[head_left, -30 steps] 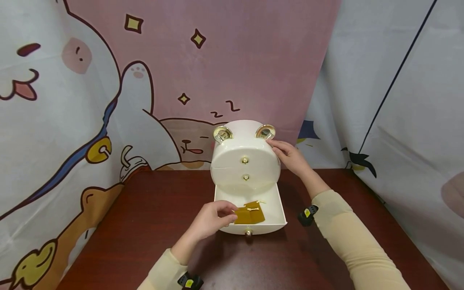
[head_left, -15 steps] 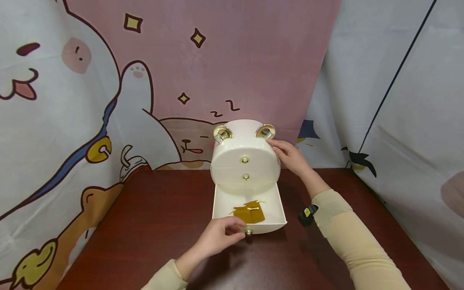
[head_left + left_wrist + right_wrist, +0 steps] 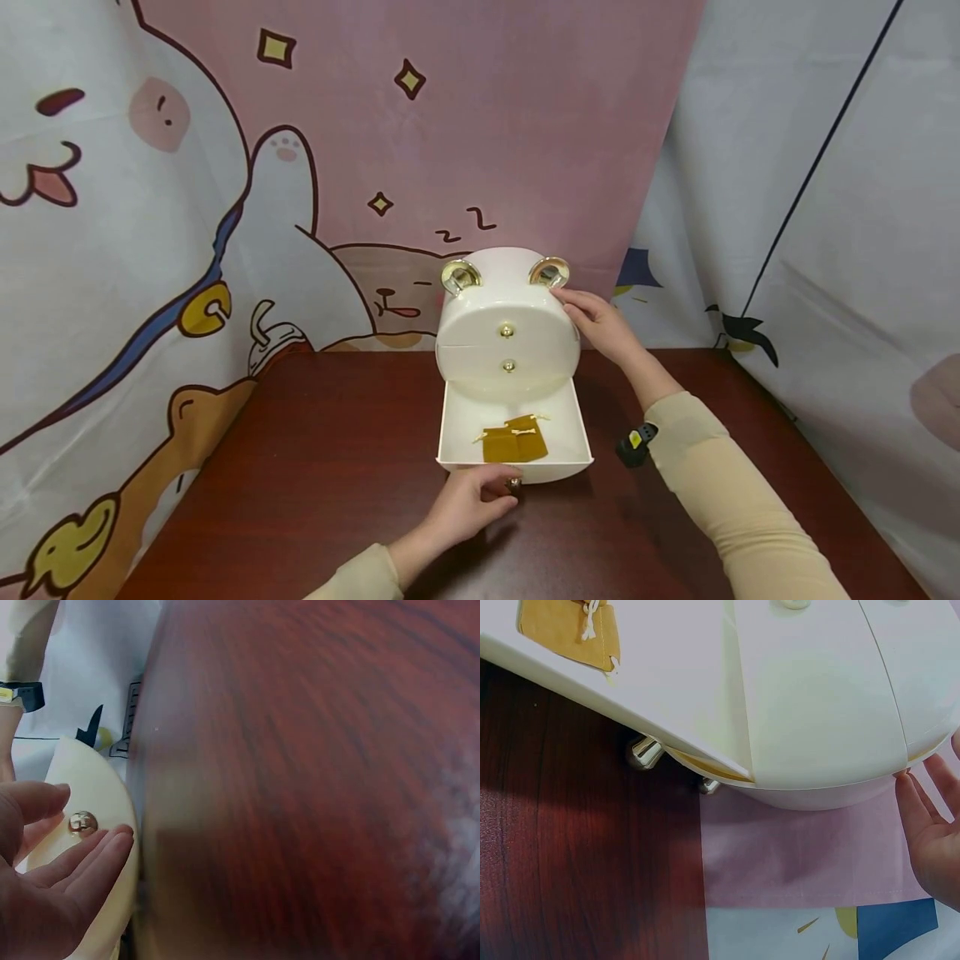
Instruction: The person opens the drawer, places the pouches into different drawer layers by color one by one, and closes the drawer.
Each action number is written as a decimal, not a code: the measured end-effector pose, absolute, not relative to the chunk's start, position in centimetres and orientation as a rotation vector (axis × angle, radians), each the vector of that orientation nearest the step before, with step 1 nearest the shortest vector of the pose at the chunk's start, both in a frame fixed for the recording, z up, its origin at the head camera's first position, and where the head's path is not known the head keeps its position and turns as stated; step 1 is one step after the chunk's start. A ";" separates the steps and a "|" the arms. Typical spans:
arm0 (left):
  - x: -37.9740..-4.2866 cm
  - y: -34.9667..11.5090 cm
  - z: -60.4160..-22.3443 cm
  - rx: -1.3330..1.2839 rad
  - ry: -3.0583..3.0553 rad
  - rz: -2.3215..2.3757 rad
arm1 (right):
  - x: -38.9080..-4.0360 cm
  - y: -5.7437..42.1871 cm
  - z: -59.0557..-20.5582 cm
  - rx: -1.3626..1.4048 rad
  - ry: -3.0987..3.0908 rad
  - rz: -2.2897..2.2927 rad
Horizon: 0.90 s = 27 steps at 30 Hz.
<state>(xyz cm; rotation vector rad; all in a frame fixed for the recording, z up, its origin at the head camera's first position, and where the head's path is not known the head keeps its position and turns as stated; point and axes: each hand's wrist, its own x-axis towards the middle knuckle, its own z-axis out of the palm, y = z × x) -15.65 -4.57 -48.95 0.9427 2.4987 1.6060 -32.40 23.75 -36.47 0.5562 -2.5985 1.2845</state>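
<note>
A white rounded drawer box (image 3: 480,325) with gold ears stands at the table's back. Its bottom drawer (image 3: 465,417) is pulled out, and mustard drawstring pouches (image 3: 504,447) lie overlapping inside. My left hand (image 3: 463,505) is at the drawer's front, thumb and fingers spread either side of the round gold knob (image 3: 82,823). In the left wrist view a gap shows between the fingertips and the knob. My right hand (image 3: 603,327) touches the box's upper right side below the right ear (image 3: 550,272); in the right wrist view its fingertips rest against the shell's edge.
Two upper drawers are pushed in, each with a gold knob (image 3: 507,331). Shiny metal feet (image 3: 644,752) hold the box off the dark red wooden table (image 3: 345,433). A cartoon-printed cloth (image 3: 525,125) hangs close behind it.
My left hand has moved from beside the pouches, out over the drawer's front edge, and down to the knob. The right hand, the box and the drawer stay as they were.
</note>
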 end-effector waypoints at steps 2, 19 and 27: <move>-15.7 -4.4 -49.1 0.929 2.500 1.625 | -32.4 23.8 -36.4 0.559 -2.596 1.288; -16.7 -3.8 -50.4 0.963 2.599 1.757 | -32.5 23.8 -36.4 0.548 -2.606 1.289; -17.8 -3.4 -50.2 0.940 2.642 1.786 | -32.5 23.8 -36.5 0.531 -2.607 1.277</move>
